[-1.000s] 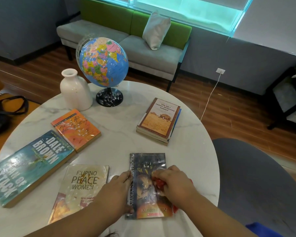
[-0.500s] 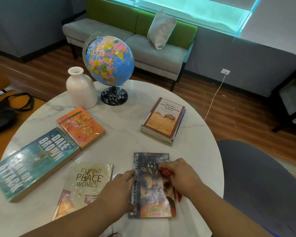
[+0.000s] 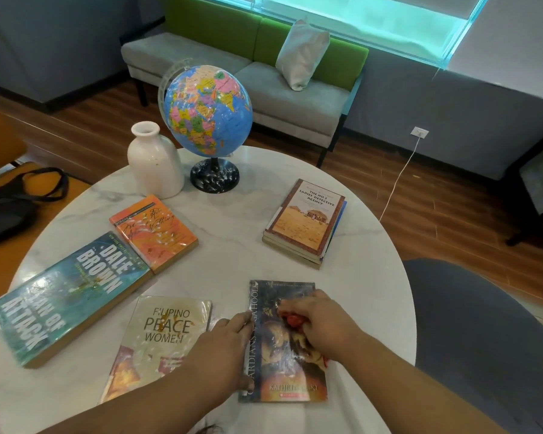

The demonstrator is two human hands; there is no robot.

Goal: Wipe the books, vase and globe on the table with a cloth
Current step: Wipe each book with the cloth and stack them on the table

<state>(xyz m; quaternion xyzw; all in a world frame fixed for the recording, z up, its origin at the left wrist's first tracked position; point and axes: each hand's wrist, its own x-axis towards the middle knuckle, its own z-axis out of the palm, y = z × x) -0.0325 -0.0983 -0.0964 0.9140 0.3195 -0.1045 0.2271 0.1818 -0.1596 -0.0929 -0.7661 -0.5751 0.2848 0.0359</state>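
Note:
A dark paperback (image 3: 284, 380) lies at the near edge of the round marble table (image 3: 232, 245). My right hand (image 3: 322, 324) grips a bunched red cloth (image 3: 293, 320) and presses it on the book's cover. My left hand (image 3: 224, 349) rests flat on the book's spine edge, fingers straight. Beside it lie a pale "Peace Women" book (image 3: 157, 339), a large teal book (image 3: 66, 292) and an orange book (image 3: 153, 231). A small stack of books (image 3: 306, 220) sits at the right. The white vase (image 3: 154, 161) and the globe (image 3: 207, 111) stand at the far side.
A grey chair (image 3: 483, 339) stands at the table's right. A black bag (image 3: 10, 208) lies on an orange seat at the left. Behind the table is a grey and green sofa (image 3: 264, 73) with a cushion. A white cable (image 3: 402, 173) runs down from a wall socket.
My right hand with the red cloth has slid a little across the dark book's cover. The left hand stays on the spine edge. The camera has shifted, so everything sits further right.

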